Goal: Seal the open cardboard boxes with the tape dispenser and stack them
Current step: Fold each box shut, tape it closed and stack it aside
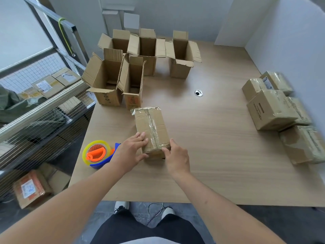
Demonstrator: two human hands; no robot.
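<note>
Two hands on taped box (152, 128), near-centre of bench (211, 147): left hand (130, 152) and right hand (176, 158) clasp its near end. Looks light, stiff; tape slick, so grip cardboard sides. Tape dispenser (97, 154) just left. Open boxes (112, 76) far left.

1. The worktop (202, 147) is showing a pale wood-grain surface, smooth and matt.
2. The sealed box (151, 127) is looking like brown matt cardboard, with glossy, wrinkled clear tape shining along its top.
3. The open boxes (133, 64) are showing rough, torn cardboard edges.
4. The tape dispenser (98, 154) is shining as glossy plastic in orange, blue and translucent yellow.
5. The stacked boxes (277, 110) are gleaming under tape.
</note>
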